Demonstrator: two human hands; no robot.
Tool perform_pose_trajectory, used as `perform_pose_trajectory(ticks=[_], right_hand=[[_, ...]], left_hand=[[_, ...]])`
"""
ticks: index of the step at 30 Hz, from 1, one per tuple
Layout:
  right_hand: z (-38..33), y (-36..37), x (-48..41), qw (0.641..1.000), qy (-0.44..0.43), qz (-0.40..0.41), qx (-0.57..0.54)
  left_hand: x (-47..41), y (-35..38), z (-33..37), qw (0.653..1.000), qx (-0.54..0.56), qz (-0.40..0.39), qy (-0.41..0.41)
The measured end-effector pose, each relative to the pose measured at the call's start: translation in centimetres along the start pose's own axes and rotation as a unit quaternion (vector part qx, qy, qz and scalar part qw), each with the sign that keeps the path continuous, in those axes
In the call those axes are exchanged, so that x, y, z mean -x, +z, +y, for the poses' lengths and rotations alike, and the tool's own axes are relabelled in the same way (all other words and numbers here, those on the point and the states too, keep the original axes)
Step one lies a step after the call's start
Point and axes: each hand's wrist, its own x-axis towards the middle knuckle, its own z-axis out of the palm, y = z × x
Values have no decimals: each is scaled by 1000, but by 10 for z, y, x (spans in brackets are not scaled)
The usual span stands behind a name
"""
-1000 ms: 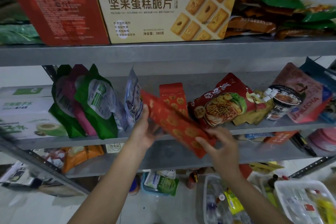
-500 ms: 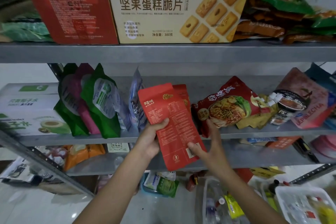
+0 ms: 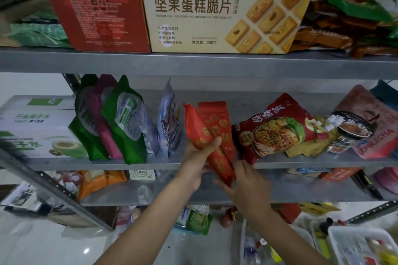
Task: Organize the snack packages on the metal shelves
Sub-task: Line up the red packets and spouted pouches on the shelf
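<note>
Red pouch point(image 3: 205, 144) is held in front of the middle shelf point(image 3: 129, 164), tilted with its top at 11 o'clock and bottom at 5, overlapping the twin pouch point(image 3: 216, 115) standing just behind it. Left hand point(image 3: 193, 165) grips mid-body, thumb across the front, fingers curled behind. Right hand point(image 3: 247, 185) pinches the bottom end. Slot looks tight: silver pouch point(image 3: 170, 122) at 9 o'clock, noodle bag point(image 3: 273, 131) at 3. Probably light, soft slick film, brittle contents. Hold it by the edges or seals, don't squeeze the middle. Should stand if the base seats square.
</note>
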Motion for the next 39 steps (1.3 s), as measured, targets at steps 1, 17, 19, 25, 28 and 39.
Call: perform_pose_trajectory(ticks=[1,17,19,25,28,39], right_hand=[[1,-2,-2,998,2,-26,-53],[8,2,-49,701,422,-232,-527],[10,8,-52,704,428,-217,-523],[19,30,-74,724,443,-169,-501],[27,47,-82,695,497,-203,-478],[23,62,-80,686,512,-178,-486]], left_hand=[[-4,-5,2,1000,4,12,1],[-49,-16,13,998,-55,9,34],[-55,-16,15,997,-61,5,43],[-91,-10,14,934,-301,49,187],[-115,-17,-4,782,-588,-21,205],[-130,-32,-13,688,-709,-61,141]])
